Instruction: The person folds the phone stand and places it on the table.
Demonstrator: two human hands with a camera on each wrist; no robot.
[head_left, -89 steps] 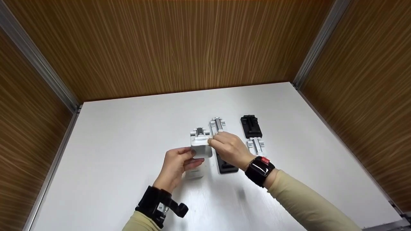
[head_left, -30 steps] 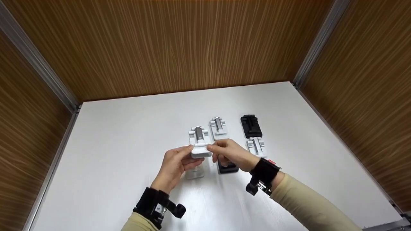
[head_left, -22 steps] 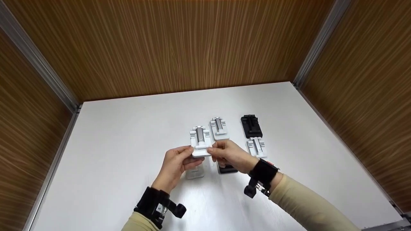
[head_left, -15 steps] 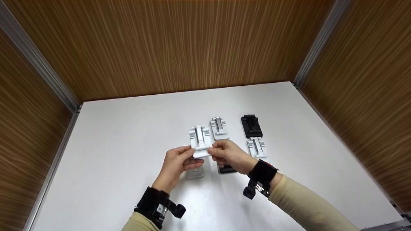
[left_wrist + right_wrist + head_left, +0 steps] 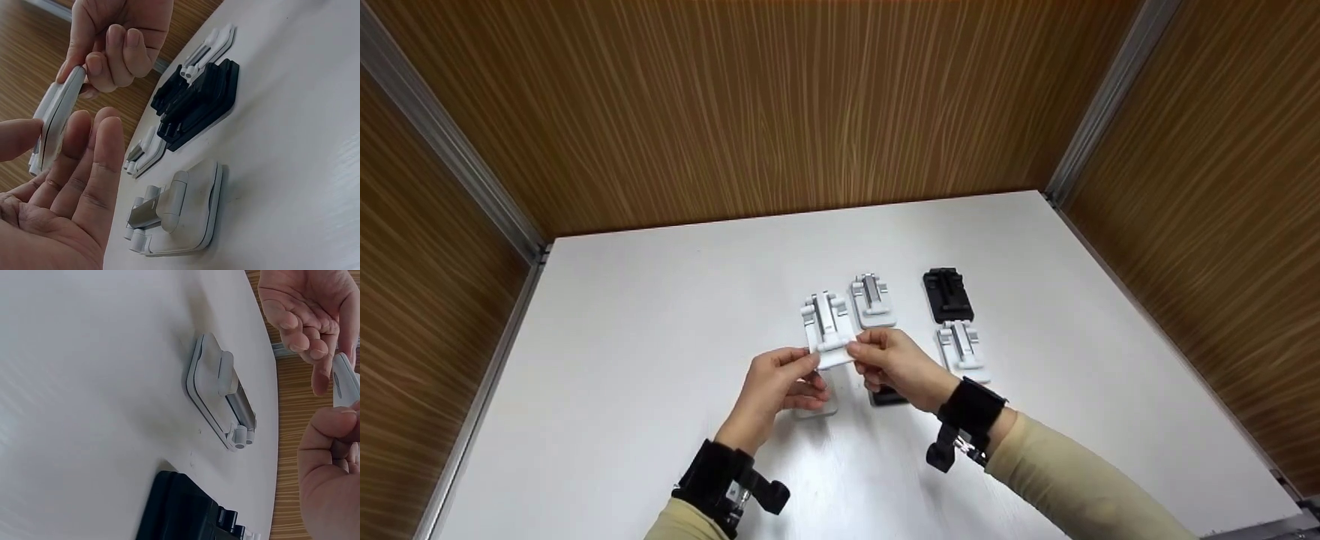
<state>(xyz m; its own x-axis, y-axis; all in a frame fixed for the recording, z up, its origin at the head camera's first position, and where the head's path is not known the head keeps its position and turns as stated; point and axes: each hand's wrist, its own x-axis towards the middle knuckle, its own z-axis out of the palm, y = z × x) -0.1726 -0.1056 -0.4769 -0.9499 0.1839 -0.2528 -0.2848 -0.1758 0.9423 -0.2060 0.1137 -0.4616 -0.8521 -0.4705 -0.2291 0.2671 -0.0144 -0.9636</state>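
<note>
A white folding phone stand [image 5: 829, 322], folded flat, is held above the table between both hands. My left hand [image 5: 775, 386] pinches its lower left corner between thumb and forefinger, with the other fingers spread below. On the opposite lower corner, my right hand [image 5: 906, 369] pinches the edge, its remaining fingers curled in. From the side, the left wrist view shows the held stand [image 5: 59, 115] as a thin, closed slab. Beneath my left hand another white phone stand [image 5: 188, 211] lies on the table. A black phone stand [image 5: 889, 396] is partly covered by my right hand.
Behind the hands, a white phone stand [image 5: 874, 306] lies on the white table [image 5: 660, 315]. Farther right are a black phone stand [image 5: 949, 296] and, just nearer, a white one [image 5: 964, 352]. Wood-grain panels [image 5: 810, 112] enclose the back and sides.
The held stand has tilted from showing its near end face to showing its top. My right hand has shifted from over its right edge to a pinch on its lower right corner.
</note>
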